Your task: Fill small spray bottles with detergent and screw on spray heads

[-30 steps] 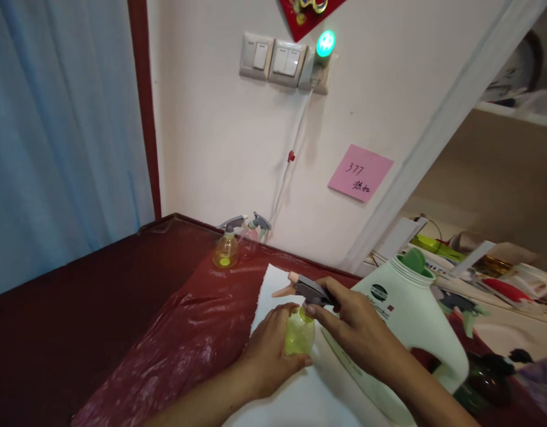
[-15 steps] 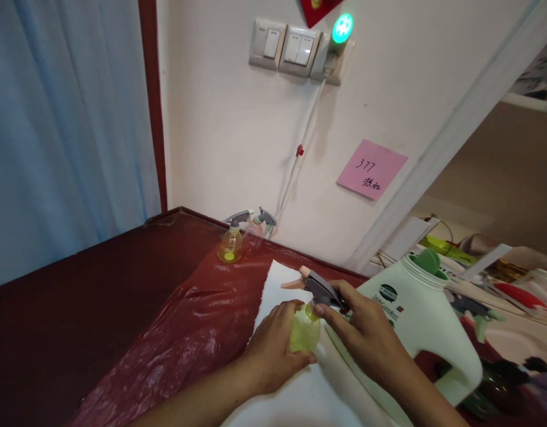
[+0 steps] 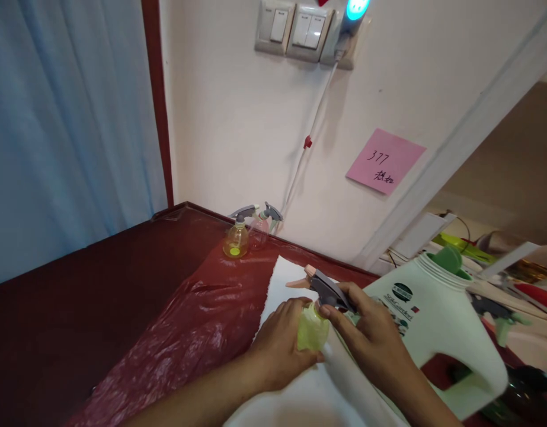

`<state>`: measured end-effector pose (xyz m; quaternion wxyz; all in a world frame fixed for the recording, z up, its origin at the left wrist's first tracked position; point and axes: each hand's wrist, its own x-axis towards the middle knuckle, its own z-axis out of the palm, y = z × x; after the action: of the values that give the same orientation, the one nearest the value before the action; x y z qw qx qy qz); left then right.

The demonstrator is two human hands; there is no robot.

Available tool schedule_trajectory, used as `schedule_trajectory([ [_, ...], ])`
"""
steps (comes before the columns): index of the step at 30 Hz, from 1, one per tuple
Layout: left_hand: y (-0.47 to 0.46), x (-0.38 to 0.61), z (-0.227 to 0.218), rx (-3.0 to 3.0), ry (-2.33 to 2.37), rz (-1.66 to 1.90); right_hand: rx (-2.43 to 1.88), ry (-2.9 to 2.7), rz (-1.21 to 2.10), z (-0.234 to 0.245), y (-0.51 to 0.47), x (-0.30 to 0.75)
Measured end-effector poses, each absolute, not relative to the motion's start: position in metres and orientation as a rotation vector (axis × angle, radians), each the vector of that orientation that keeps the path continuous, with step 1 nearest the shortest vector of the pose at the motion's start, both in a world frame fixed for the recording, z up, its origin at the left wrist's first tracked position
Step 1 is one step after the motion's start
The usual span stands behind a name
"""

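A small yellow spray bottle (image 3: 312, 330) is between my hands, over a white sheet (image 3: 280, 284). My left hand (image 3: 282, 338) is wrapped round its round body from the left. On the right, my right hand (image 3: 366, 326) grips the grey trigger sprayer head (image 3: 327, 290) at the bottle's neck, thumb near the collar. The head's peach nozzle and trigger point left. The head sits at the neck; whether it is screwed tight I cannot tell.
Against the wall stand a yellow spray bottle (image 3: 236, 240) and a pink spray bottle (image 3: 259, 231). A large pale green jug (image 3: 437, 314) is at the right, before a cluttered shelf. Red plastic sheeting (image 3: 202, 314) covers part of the dark table (image 3: 122, 284). A cable (image 3: 317, 112) hangs from the socket.
The view has shifted slightly, so the scene sits a little to the right. Both hands keep the same hold on the spray bottle and its head.
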<state>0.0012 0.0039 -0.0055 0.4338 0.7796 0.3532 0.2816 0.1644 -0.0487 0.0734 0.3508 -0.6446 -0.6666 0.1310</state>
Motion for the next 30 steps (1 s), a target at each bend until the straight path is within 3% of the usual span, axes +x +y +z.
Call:
schedule_trajectory([
  [9,-0.001,-0.001,-0.003,1.878,0.840,0.742,-1.629,-1.620,0.398,0.063,-0.049,0.157],
  [17,-0.007,0.003,-0.015,1.783,0.759,1.125,-1.521,-1.599,0.361,0.059,-0.048,0.155],
  [30,-0.001,0.006,-0.009,1.802,0.732,1.141,-1.355,-1.621,0.340,0.060,-0.054,0.147],
])
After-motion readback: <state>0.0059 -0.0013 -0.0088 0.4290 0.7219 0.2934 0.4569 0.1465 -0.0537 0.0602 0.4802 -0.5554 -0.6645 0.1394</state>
